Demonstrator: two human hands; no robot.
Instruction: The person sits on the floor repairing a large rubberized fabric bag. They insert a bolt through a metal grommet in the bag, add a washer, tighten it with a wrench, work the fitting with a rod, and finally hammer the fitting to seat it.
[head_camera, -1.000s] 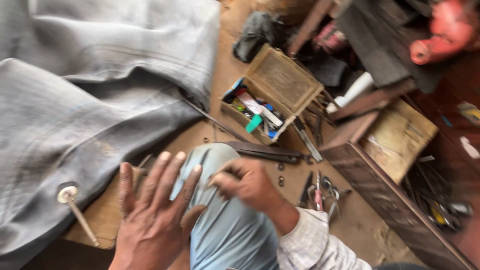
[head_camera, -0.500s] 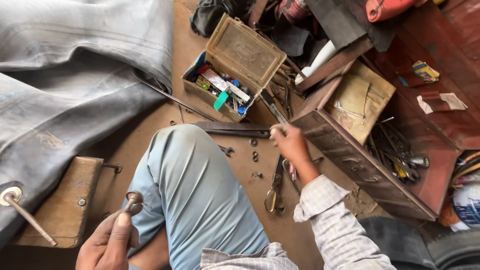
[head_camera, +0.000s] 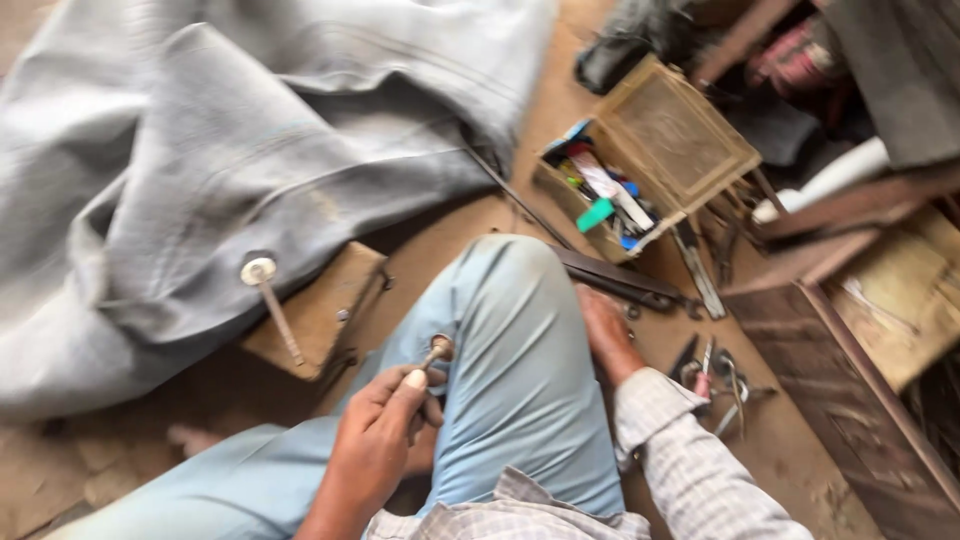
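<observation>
Head view: the big grey rubber tube (head_camera: 230, 150) lies limp and heavy on the floor. The open wooden box (head_camera: 640, 190) holds coloured tubes and sticks. Left hand (head_camera: 375, 445) pinches a small metal tool (head_camera: 436, 352), rigid, light, at its shaft. Right hand (head_camera: 603, 332) rests behind the knee; its grip can't be told.

The brown floor (head_camera: 450, 240) carries a grey rubber tube (head_camera: 200, 150), an open wooden box (head_camera: 690, 140), pliers (head_camera: 725, 375) and a small wooden block (head_camera: 320, 310).
</observation>
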